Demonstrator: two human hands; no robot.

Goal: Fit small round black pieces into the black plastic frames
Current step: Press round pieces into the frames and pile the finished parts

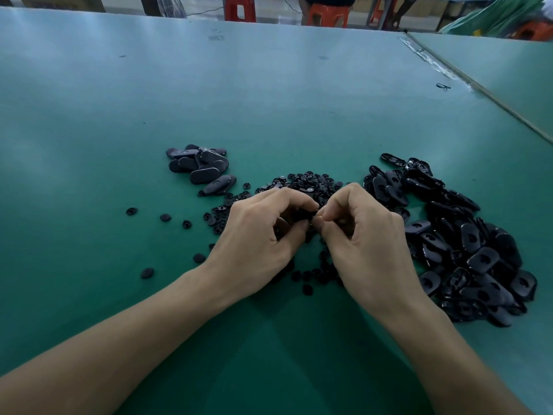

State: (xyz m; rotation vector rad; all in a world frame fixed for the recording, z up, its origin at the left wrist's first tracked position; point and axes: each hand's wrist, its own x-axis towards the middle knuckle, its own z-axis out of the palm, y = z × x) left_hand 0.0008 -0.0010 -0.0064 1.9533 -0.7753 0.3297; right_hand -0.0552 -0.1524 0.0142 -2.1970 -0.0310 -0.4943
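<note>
Black part (300,216) pinched btwn left hand (257,235) & right hand (366,235) fingertips.

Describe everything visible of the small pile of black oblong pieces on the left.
The pile holds about a dozen matte black plastic pieces, oblong with rounded ends, heaped loosely and overlapping, some flat, some tilted. It lies on the green table, beyond and left of the scattered round pieces.

The upper half of the table (269,85) is left open across the frame. Passage is blocked at centre by scattered round pieces (305,181), at right by heaped frames (466,250), and at centre-left by a smaller pile (200,166).
</note>
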